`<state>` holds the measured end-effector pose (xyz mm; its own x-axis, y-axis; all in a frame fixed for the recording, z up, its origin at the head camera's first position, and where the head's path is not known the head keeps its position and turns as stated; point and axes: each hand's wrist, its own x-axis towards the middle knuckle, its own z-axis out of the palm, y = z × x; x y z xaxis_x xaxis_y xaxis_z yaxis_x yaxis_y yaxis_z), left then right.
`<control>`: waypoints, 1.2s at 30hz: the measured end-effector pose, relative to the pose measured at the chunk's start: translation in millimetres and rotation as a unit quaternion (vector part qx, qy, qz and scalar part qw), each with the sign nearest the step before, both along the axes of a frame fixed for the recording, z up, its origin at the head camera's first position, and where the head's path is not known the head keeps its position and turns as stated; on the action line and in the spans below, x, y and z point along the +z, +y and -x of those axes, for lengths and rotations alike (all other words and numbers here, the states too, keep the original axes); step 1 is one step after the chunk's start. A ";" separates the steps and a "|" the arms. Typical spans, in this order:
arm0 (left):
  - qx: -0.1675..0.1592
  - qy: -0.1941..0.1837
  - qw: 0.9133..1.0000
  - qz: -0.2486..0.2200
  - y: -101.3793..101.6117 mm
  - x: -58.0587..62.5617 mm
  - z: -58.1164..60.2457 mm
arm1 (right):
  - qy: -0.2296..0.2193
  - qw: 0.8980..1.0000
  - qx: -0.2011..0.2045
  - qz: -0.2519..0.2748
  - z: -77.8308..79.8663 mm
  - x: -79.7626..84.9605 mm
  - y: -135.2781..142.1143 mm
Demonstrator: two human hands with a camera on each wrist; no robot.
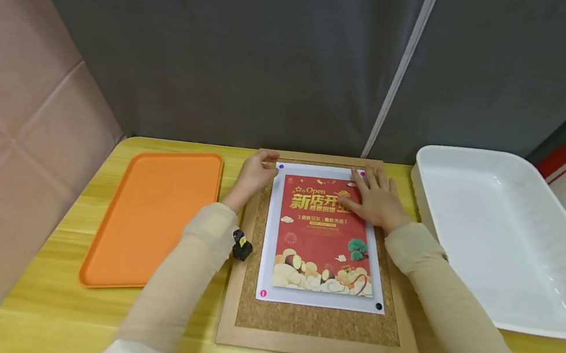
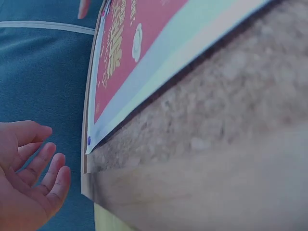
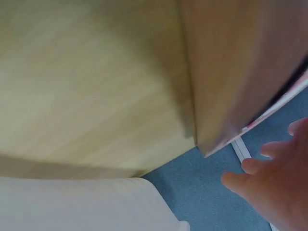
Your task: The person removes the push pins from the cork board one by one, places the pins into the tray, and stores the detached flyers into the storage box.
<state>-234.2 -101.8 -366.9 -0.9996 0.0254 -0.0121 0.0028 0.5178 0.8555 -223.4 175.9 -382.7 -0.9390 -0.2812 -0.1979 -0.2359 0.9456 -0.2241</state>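
Observation:
A red poster (image 1: 325, 237) with gold lettering and a white border lies on a wood-framed cork board (image 1: 318, 324). Its corners carry round pins: a purple pin (image 1: 281, 166), a pink pin (image 1: 363, 174), another pink pin (image 1: 263, 293) and a black pin (image 1: 379, 306). My left hand (image 1: 253, 180) is beside the poster's top left corner. In the left wrist view its fingers (image 2: 48, 168) are loosely bent, with nothing between them. Spread over the poster's upper right part is my right hand (image 1: 379, 204), fingertips close to the pink pin there.
To the left of the board an orange tray (image 1: 153, 214) lies on the yellow wooden table (image 1: 38, 300). A deep white tub (image 1: 507, 237) stands at the right, close to my right forearm. Grey curtain (image 1: 249, 56) hangs behind the table's far edge.

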 end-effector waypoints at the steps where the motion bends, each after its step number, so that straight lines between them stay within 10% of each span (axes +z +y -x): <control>1: 0.000 -0.004 1.000 -0.005 0.8 -0.9 1.0 | -0.006 1.000 0.000 0.003 0.1 -1.3 0.1; 36: -0.013 -0.034 0.997 0.072 15.3 -16.5 19.7 | -0.040 0.999 -0.018 0.018 -11.4 -20.3 5.3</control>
